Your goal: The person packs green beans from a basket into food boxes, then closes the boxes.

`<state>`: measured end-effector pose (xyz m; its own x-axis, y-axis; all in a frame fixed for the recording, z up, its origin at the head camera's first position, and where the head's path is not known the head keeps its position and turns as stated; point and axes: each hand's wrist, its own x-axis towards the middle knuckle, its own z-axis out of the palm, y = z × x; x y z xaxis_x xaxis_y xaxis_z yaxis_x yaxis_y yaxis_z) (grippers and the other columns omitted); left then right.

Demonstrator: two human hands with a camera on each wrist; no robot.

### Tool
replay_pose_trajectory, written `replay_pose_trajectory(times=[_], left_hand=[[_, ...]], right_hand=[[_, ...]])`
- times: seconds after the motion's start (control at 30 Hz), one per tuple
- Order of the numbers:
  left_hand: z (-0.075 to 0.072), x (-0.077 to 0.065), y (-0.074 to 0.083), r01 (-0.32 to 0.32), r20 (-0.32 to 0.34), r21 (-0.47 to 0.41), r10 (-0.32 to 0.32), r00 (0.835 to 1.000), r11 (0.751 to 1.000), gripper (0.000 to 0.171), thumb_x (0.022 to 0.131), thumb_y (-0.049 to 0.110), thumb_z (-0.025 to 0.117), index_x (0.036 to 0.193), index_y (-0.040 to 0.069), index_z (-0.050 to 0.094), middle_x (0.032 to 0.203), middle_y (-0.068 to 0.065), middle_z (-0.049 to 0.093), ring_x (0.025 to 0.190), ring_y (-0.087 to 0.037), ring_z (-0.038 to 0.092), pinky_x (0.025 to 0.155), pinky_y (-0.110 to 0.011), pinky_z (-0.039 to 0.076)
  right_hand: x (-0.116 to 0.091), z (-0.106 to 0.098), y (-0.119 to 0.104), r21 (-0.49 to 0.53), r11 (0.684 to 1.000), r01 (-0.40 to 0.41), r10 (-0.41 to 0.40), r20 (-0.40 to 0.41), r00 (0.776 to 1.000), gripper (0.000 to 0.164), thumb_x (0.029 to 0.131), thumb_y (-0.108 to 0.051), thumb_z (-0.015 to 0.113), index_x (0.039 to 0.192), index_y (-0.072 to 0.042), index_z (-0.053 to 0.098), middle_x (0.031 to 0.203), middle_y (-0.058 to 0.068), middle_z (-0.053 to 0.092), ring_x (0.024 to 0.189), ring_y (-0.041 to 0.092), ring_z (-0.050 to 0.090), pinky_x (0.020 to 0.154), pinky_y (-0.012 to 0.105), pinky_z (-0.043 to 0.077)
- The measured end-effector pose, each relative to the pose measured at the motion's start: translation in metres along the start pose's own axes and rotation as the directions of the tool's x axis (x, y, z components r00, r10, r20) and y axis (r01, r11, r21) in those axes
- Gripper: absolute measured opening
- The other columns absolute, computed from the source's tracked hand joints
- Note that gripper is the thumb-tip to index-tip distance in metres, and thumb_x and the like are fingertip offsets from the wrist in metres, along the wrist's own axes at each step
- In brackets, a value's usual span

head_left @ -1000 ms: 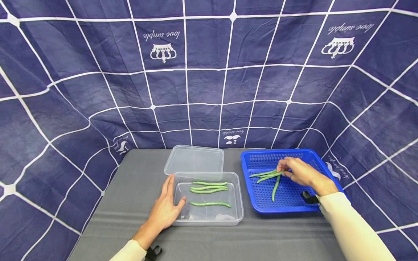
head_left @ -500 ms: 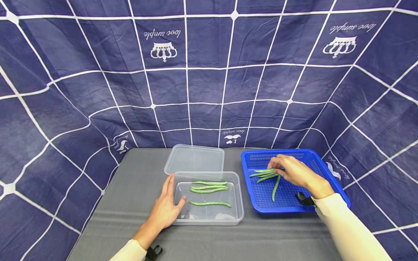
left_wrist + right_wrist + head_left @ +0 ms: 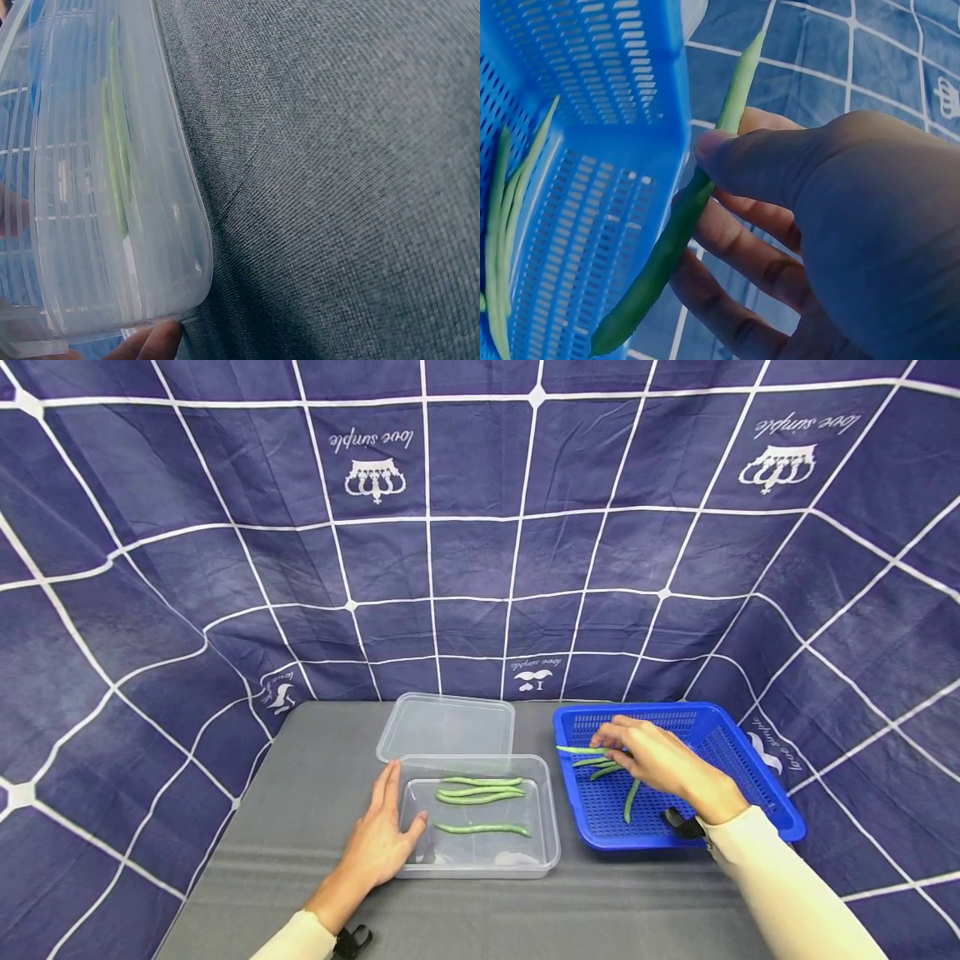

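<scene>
My right hand [image 3: 660, 762] pinches a green bean [image 3: 679, 225] between thumb and fingers, above the blue basket [image 3: 622, 842]. Several more green beans [image 3: 517, 195] lie on the basket's bottom, partly covered by the hand in the head view. My left hand [image 3: 382, 831] rests against the left side of a clear plastic container [image 3: 551, 827], fingers straight and thumb over its rim. Inside that container several green beans [image 3: 483, 829] lie crosswise, roughly parallel. Through its wall, two beans [image 3: 116, 150] show in the left wrist view.
A clear flat lid [image 3: 450, 727] lies behind the container, touching or very near its back rim. Grey cloth [image 3: 277, 827] covers the table. Blue checked fabric [image 3: 480, 560] hangs around the back and sides.
My right hand has moved left inside the basket and lifted one green bean off the others, its tip now by the basket's left rim. My left hand has stayed still.
</scene>
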<state>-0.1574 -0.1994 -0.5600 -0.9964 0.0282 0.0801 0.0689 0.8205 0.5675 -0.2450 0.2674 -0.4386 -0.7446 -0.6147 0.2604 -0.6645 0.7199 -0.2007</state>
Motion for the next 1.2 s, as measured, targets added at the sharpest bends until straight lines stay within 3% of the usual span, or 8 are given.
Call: replay_pose_trajectory(times=[0.33,0.57,0.9,1.2], left_hand=[[0.001,-0.001,-0.001,-0.002,-0.003,-0.006,0.002,1.0,1.0,0.104,0.108,0.037,0.077,0.188,0.012,0.015,0.196,-0.011,0.019,0.138,-0.059,0.071,0.11,-0.073,0.058],[0.003,-0.004,-0.002,-0.009,-0.008,-0.013,0.009,1.0,1.0,0.104,0.108,0.036,0.077,0.188,0.011,0.015,0.195,-0.013,0.021,0.143,-0.057,0.069,0.112,-0.073,0.058],[0.003,-0.002,-0.002,0.003,-0.005,-0.013,-0.003,1.0,1.0,0.104,0.108,0.037,0.077,0.188,0.011,0.016,0.196,-0.01,0.02,0.139,-0.057,0.071,0.108,-0.074,0.059],[0.0,0.002,0.0,-0.001,-0.002,-0.007,0.001,1.0,1.0,0.104,0.108,0.037,0.077,0.188,0.01,0.017,0.196,-0.011,0.019,0.144,-0.055,0.07,0.111,-0.078,0.056]], right_hand=[[0.013,0.002,-0.027,-0.017,0.999,0.03,-0.031,-0.01,0.999,0.025,0.101,-0.002,0.085,0.116,-0.022,0.085,0.107,-0.006,0.078,0.084,0.003,0.068,0.071,0.032,0.06],[0.022,0.009,-0.044,-0.021,0.999,0.046,-0.046,0.002,0.999,0.025,0.103,-0.005,0.085,0.12,-0.024,0.085,0.106,-0.007,0.076,0.084,0.004,0.068,0.066,0.03,0.057],[0.04,0.023,-0.067,-0.03,0.991,0.132,-0.132,0.007,0.991,0.027,0.101,-0.005,0.087,0.121,-0.023,0.084,0.108,-0.007,0.074,0.091,0.01,0.075,0.075,0.036,0.065],[0.055,0.035,-0.083,-0.038,0.978,0.203,-0.203,0.012,0.979,0.027,0.1,-0.006,0.089,0.122,-0.022,0.085,0.109,-0.005,0.075,0.096,0.015,0.079,0.075,0.036,0.067]])
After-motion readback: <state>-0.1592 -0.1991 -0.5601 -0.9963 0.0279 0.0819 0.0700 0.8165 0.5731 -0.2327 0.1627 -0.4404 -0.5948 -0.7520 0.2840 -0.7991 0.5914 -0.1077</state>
